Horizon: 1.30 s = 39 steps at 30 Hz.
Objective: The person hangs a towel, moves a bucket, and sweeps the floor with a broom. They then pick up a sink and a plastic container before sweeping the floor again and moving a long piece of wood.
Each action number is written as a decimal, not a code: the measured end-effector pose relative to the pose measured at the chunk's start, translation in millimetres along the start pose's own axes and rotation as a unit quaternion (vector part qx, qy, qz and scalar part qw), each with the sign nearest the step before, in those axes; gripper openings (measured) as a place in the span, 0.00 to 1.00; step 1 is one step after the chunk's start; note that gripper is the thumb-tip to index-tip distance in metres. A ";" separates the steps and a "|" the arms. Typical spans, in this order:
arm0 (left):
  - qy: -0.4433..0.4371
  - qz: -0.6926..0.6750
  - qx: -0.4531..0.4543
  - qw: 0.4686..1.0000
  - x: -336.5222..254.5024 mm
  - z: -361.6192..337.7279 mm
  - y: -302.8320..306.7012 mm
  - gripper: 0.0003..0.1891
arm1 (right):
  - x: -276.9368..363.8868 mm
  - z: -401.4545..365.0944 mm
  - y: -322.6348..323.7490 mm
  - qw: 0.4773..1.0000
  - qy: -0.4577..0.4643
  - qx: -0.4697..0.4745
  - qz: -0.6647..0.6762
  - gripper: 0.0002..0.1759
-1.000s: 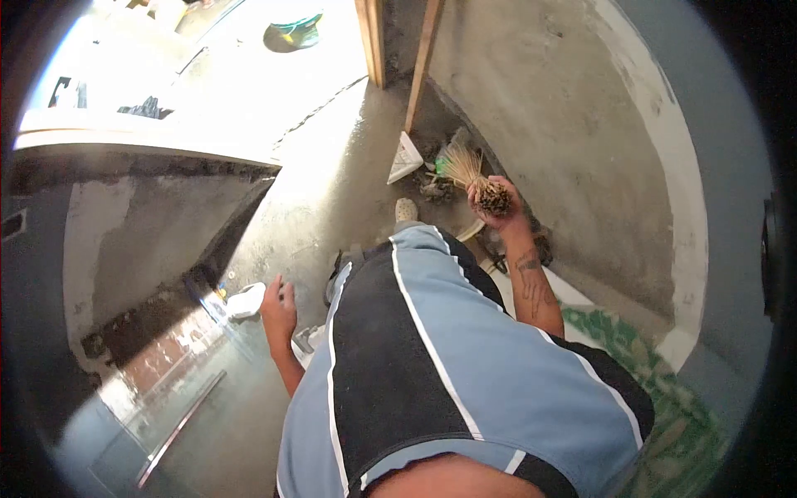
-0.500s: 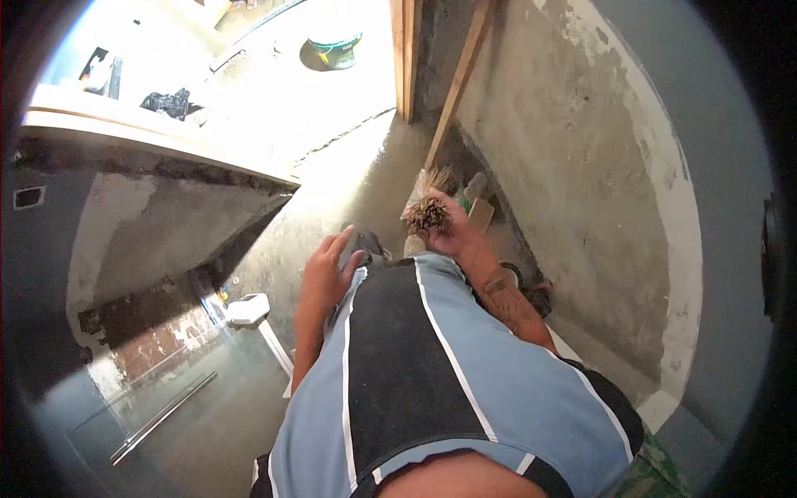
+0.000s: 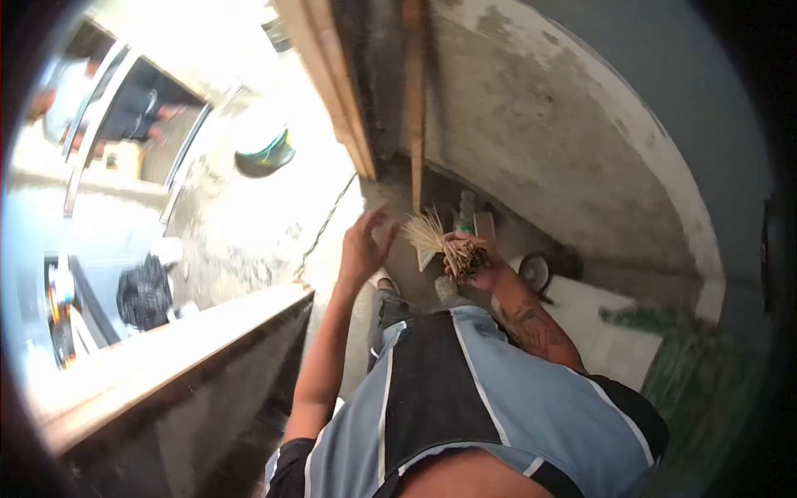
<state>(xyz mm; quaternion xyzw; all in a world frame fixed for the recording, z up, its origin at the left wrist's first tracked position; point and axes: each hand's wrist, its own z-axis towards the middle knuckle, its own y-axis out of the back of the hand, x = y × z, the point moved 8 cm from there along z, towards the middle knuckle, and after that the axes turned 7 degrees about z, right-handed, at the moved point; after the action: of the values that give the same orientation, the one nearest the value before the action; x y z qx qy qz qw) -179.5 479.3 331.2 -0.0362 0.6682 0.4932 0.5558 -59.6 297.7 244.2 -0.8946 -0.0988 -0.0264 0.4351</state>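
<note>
My right hand [image 3: 490, 259] is closed around a stick broom [image 3: 448, 247], a bundle of thin sticks. Its thick cut ends face me and its pale tips fan out towards the upper left. To the left of the bundle, my left hand [image 3: 365, 243] is raised with its fingers apart and nothing in it. Below the hands, my shoes stand on the concrete floor, partly hidden. A small green and white item [image 3: 465, 214] and a pale board [image 3: 484, 227] lie just beyond the bundle.
A wooden post [image 3: 332, 91] and a thinner plank [image 3: 417, 100] stand ahead by the bare plaster wall [image 3: 548, 141]. A wood-topped ledge [image 3: 183, 349] runs along the left. Past it are a bucket [image 3: 266, 156], a black plastic bag [image 3: 144, 292] and a blurred person [image 3: 137, 108].
The view has swung left, showing more of the bright area there. My left hand has lifted away from my body. The broom has tilted in my right hand, its tips now pointing left.
</note>
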 end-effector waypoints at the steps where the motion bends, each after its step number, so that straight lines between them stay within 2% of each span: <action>1: -0.024 -0.001 0.003 1.000 6.5 31.8 -2.2 0.22 | 4.0 -3.1 3.3 0.999 0.041 -0.025 -0.005 0.14; 2: -0.081 0.001 -0.008 0.997 12.2 65.7 -7.6 0.25 | 3.7 -12.2 10.1 0.995 0.085 -0.055 -0.002 0.14; 3: -0.102 -0.030 0.019 0.994 28.5 109.4 -23.2 0.26 | 4.0 -23.1 12.5 0.993 0.089 -0.071 0.006 0.16; 4: -0.029 -0.060 0.098 0.993 42.0 147.3 -35.8 0.26 | 2.3 -30.7 24.3 0.986 0.130 -0.093 0.057 0.16; 6: -0.039 -0.036 0.142 0.988 65.9 223.5 -66.0 0.25 | -23.2 -61.2 59.4 0.969 0.189 -0.150 0.051 0.19; 7: -0.043 -0.010 0.151 0.987 79.0 258.6 -79.4 0.25 | -49.0 -81.0 80.8 0.951 0.232 -0.174 0.111 0.19; 9: -0.039 0.050 0.137 0.989 100.8 328.1 -96.3 0.25 | -85.5 -128.1 121.9 0.876 0.396 -0.274 -0.019 0.21; 11: -0.012 0.116 0.087 0.989 117.6 384.7 -93.6 0.24 | -123.3 -169.8 153.7 0.764 0.486 -0.382 -0.184 0.23; 12: 0.001 0.137 0.067 0.988 120.4 400.9 -95.6 0.24 | -157.4 -171.9 165.5 0.804 0.519 -0.291 -0.022 0.23; 13: 0.015 0.155 0.049 0.987 123.0 414.2 -99.0 0.24 | -192.2 -174.3 177.2 0.801 0.542 -0.178 0.180 0.22; 14: 0.025 0.163 0.034 0.986 121.3 425.5 -102.6 0.24 | -227.8 -176.9 188.7 0.761 0.539 -0.091 0.349 0.22; 15: 0.033 0.170 0.027 0.984 117.6 432.8 -111.6 0.24 | -256.3 -198.0 193.0 0.735 0.588 -0.245 0.232 0.22; 16: 0.034 0.171 0.020 0.984 111.7 437.6 -119.1 0.24 | -281.3 -216.8 165.9 0.692 0.594 -0.403 0.076 0.23; 17: 0.036 0.165 0.013 0.985 101.7 439.3 -116.4 0.24 | -307.1 -236.3 132.8 0.611 0.545 -0.572 -0.060 0.26; 19: 0.035 0.163 0.003 0.986 90.1 437.1 -126.1 0.24 | -361.4 -234.8 127.0 0.554 0.452 -0.689 -0.117 0.22; 23: 0.038 0.158 -0.054 0.985 72.0 426.9 -116.0 0.24 | -443.7 -199.4 121.2 0.521 0.248 -0.772 -0.267 0.17; 24: 0.040 0.153 -0.060 0.986 60.0 423.2 -120.5 0.25 | -452.8 -191.4 110.7 0.458 0.056 -0.798 -0.387 0.13; 26: 0.043 0.137 -0.085 0.986 38.4 404.7 -117.0 0.25 | -505.4 -165.1 123.1 0.511 -0.029 -0.782 -0.357 0.16; 29: 0.014 0.099 -0.099 0.990 5.6 337.8 -94.6 0.25 | -569.7 -132.4 133.8 0.520 0.034 -0.756 -0.395 0.11; 30: -0.030 0.093 -0.083 0.992 -13.7 302.0 -90.6 0.27 | -584.7 -126.2 143.1 0.468 0.056 -0.777 -0.418 0.11; 31: -0.026 0.094 -0.091 0.991 -23.6 276.0 -80.4 0.27 | -595.3 -119.8 149.2 0.414 0.076 -0.793 -0.441 0.12; 33: -0.155 0.087 -0.156 0.972 -70.0 218.4 -40.0 0.28 | -618.5 -116.2 159.8 0.296 0.126 -0.818 -0.478 0.14; 34: -0.152 0.086 -0.170 0.970 -77.7 202.5 -21.1 0.28 | -620.1 -121.7 158.6 0.233 0.153 -0.825 -0.492 0.15; 35: -0.194 0.064 -0.166 0.965 -89.8 186.1 -4.7 0.28 | -625.0 -127.8 166.9 0.229 0.166 -0.820 -0.498 0.15; 36: -0.235 0.044 -0.162 0.957 -97.4 175.6 12.2 0.27 | -619.7 -131.3 174.3 0.222 0.111 -0.797 -0.551 0.15; 37: -0.271 0.087 -0.183 0.941 -104.2 166.7 32.0 0.24 | -614.8 -136.0 183.0 0.211 0.056 -0.768 -0.603 0.16; 39: -0.279 0.080 -0.223 0.931 -112.9 146.0 80.5 0.23 | -603.4 -149.2 200.3 0.190 0.015 -0.729 -0.657 0.16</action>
<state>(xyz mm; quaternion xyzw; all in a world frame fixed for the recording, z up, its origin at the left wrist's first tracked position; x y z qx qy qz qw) -81.5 566.2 484.1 0.0328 0.3597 0.6626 0.6561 -604.6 -32.5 101.5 -0.4223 -0.5812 -0.3762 -0.5851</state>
